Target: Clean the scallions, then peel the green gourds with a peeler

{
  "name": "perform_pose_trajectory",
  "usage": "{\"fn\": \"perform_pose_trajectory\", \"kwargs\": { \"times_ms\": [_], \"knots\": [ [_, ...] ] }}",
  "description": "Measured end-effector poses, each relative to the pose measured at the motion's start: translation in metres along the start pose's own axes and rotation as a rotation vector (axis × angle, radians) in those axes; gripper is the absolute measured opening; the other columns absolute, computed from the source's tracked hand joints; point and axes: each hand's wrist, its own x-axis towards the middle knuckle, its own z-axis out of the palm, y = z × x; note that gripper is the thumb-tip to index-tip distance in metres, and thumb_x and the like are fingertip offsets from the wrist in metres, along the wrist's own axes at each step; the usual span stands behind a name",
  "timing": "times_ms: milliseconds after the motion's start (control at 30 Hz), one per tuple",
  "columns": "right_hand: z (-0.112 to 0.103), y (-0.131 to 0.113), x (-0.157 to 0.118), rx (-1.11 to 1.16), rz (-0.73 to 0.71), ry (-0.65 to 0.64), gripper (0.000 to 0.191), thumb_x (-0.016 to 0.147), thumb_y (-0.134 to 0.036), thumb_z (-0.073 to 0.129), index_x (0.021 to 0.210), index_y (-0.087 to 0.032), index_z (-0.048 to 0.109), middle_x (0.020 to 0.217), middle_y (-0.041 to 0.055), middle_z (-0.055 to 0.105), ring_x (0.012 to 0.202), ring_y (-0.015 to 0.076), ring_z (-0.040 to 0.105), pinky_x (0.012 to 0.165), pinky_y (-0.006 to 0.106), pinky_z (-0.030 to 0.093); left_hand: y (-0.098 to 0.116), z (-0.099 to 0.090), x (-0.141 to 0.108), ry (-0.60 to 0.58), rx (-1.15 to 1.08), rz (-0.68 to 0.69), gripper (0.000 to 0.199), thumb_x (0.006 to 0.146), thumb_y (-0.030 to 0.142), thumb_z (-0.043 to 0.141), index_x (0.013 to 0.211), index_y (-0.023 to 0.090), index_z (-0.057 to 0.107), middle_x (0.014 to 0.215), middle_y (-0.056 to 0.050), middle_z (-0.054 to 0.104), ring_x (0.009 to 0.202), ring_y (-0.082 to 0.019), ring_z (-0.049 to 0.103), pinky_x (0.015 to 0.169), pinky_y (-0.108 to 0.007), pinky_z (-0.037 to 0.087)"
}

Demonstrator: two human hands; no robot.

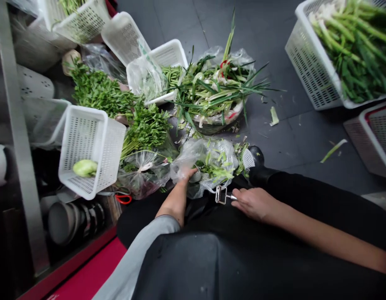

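I read the right hand [252, 203] as closed: its fingers grip the handle of a metal peeler [221, 194]. The peeler's long axis lies nearly level, head toward 9 o'clock and handle toward 3 (12 o'clock being the top of my remote feed).

Governing relation: the clear plastic bag [183, 163] lies just beside the peeler head, toward 11 o'clock. The left hand [189, 174] is the nearer hand to the bag, reaching in at its 8 o'clock side. I cannot tell whether its fingers are wide, narrow or holding anything; the bag's contents partly hide them. White netting [196, 176] and green peelings [222, 171] lie there. From the left hand, the peeler head sits at about 4 o'clock.

Surroundings: a heap of scraps [211, 89] at 12 o'clock from the bag; a white basket [113, 146] at 9 o'clock, containing one green vegetable [85, 167].
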Motion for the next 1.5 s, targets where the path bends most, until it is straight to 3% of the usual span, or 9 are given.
{"fn": "perform_pose_trajectory", "kwargs": {
  "times_ms": [300, 433, 600, 700, 833, 1000, 1133, 1267, 1500],
  "knots": [
    [-0.009, 0.017, -0.006, 0.07, 0.199, 0.324, 0.028, 0.087, -0.042, 0.048, 0.096, -0.02, 0.063, 0.084, 0.0072, 0.069, 0.08, 0.0229, 0.065, 0.063, 0.028, 0.041, 0.031, -0.021, -0.074, 0.054, -0.215, 0.331, 0.062, 0.05, 0.045, 0.08, 0.102, 0.016, 0.063, 0.085, -0.005, 0.066, 0.083, -0.024, 0.062, 0.081, -0.036, 0.047],
    [-0.01, 0.007, 0.019, 0.425, 0.221, 0.629, 0.035, 0.08, -0.049, 0.057, 0.101, -0.022, 0.062, 0.088, 0.0043, 0.067, 0.078, 0.0192, 0.062, 0.069, 0.028, 0.044, 0.051, -0.056, -0.107, 0.139, -0.719, 0.388, 0.044, 0.058, 0.046, 0.074, 0.087, 0.015, 0.063, 0.076, -0.002, 0.063, 0.071, -0.016, 0.058, 0.072, -0.029, 0.047],
    [0.005, -0.035, 0.073, 1.272, 0.046, 0.493, 0.039, 0.078, -0.056, 0.056, 0.097, -0.022, 0.049, 0.064, -0.0012, 0.061, 0.036, 0.0081, 0.037, 0.038, 0.023, 0.033, 0.06, -0.073, -0.136, 0.235, -1.146, 0.284, 0.047, 0.054, 0.044, 0.078, 0.088, 0.017, 0.06, 0.079, -0.001, 0.061, 0.067, -0.014, 0.056, 0.065, -0.029, 0.048],
    [0.013, -0.055, 0.09, 1.458, -0.007, 0.591, 0.035, 0.081, -0.056, 0.049, 0.091, -0.024, 0.041, 0.053, -0.0069, 0.053, 0.032, 0.0068, 0.033, 0.034, 0.02, 0.031, 0.053, -0.069, -0.151, 0.11, -1.293, 0.24, 0.056, 0.056, 0.045, 0.077, 0.103, 0.023, 0.057, 0.097, -0.003, 0.064, 0.075, -0.017, 0.061, 0.066, -0.034, 0.052],
    [0.015, -0.061, 0.09, 1.474, 0.009, 0.748, 0.033, 0.075, -0.048, 0.058, 0.087, -0.024, 0.039, 0.049, -0.0108, 0.049, 0.031, 0.0052, 0.034, 0.031, 0.017, 0.03, 0.044, -0.065, -0.156, 0.07, -1.316, 0.267, 0.058, 0.056, 0.046, 0.077, 0.105, 0.022, 0.057, 0.097, -0.003, 0.065, 0.076, -0.018, 0.062, 0.068, -0.037, 0.054],
    [0.017, -0.046, 0.082, 1.495, 0.083, 0.811, 0.033, 0.066, -0.036, 0.066, 0.08, -0.023, 0.039, 0.046, -0.0118, 0.046, 0.03, 0.0041, 0.034, 0.029, 0.017, 0.031, 0.03, -0.091, -0.138, 0.271, -1.129, 0.28, 0.053, 0.044, 0.041, 0.082, 0.084, 0.014, 0.06, 0.073, -0.001, 0.061, 0.064, -0.014, 0.057, 0.062, -0.028, 0.049],
    [0.019, -0.035, 0.084, 1.531, 0.125, 0.741, 0.036, 0.069, -0.041, 0.066, 0.086, -0.022, 0.042, 0.051, -0.0097, 0.053, 0.03, 0.0035, 0.034, 0.029, 0.017, 0.031, 0.023, -0.105, -0.133, 0.319, -1.217, 0.252, 0.052, 0.046, 0.043, 0.081, 0.082, 0.014, 0.056, 0.071, 0.001, 0.058, 0.06, -0.012, 0.055, 0.056, -0.024, 0.046],
    [0.018, -0.043, 0.095, 1.538, 0.04, 0.548, 0.044, 0.067, -0.047, 0.069, 0.094, -0.022, 0.044, 0.056, -0.0081, 0.057, 0.032, 0.0045, 0.039, 0.03, 0.017, 0.032, 0.037, -0.081, -0.142, 0.376, -1.101, 0.278, 0.055, 0.045, 0.038, 0.084, 0.084, 0.016, 0.053, 0.074, 0.002, 0.058, 0.064, -0.011, 0.055, 0.06, -0.023, 0.048],
    [0.013, -0.029, 0.092, 1.462, 0.01, 0.57, 0.039, 0.066, -0.034, 0.058, 0.1, -0.024, 0.04, 0.053, -0.0117, 0.051, 0.03, 0.0042, 0.034, 0.033, 0.017, 0.032, 0.042, -0.051, -0.14, -0.038, -1.045, 0.148, 0.064, 0.05, 0.044, 0.083, 0.099, 0.017, 0.053, 0.095, -0.007, 0.063, 0.076, -0.021, 0.062, 0.06, -0.036, 0.055]
  ]
}}
